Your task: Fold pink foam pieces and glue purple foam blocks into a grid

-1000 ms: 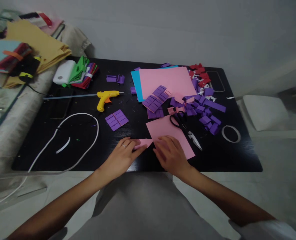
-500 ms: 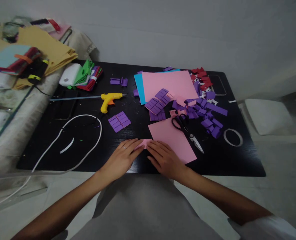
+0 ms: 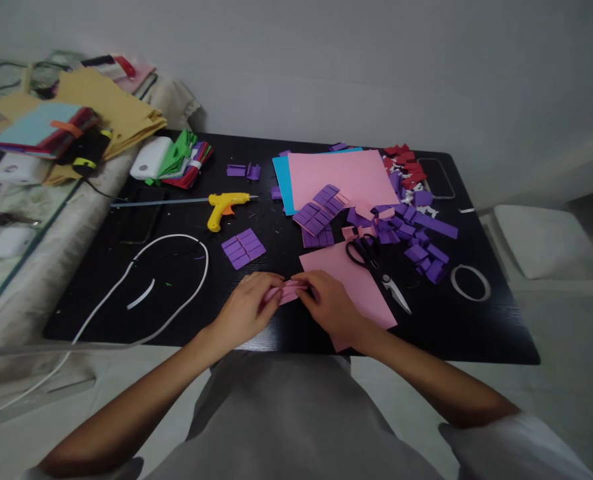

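A small folded piece of pink paper (image 3: 289, 291) is pinched at both ends, low over the front of the black table (image 3: 186, 320). My left hand (image 3: 246, 307) grips its left end, thumb underneath and fingers on top. On the right end, my right hand (image 3: 332, 303) closes its thumb and fingers. Partly under my right hand lies a larger pink sheet (image 3: 361, 293), with black-handled scissors (image 3: 379, 273) resting on it. Beyond my left hand sits a purple square of folded paper strips (image 3: 244, 249).
A yellow glue gun (image 3: 221, 207) lies at centre left, near a looping white cable (image 3: 205, 267). Pink (image 3: 341, 170) and blue sheets (image 3: 282, 180) lie behind, beside purple scraps (image 3: 416, 230) and red scraps (image 3: 406, 163). A tape ring (image 3: 470, 283) is at right.
Both hands have gone from lying flat over the pink piece to pinching its ends, and it now shows more of its face. The camera view has shifted slightly.
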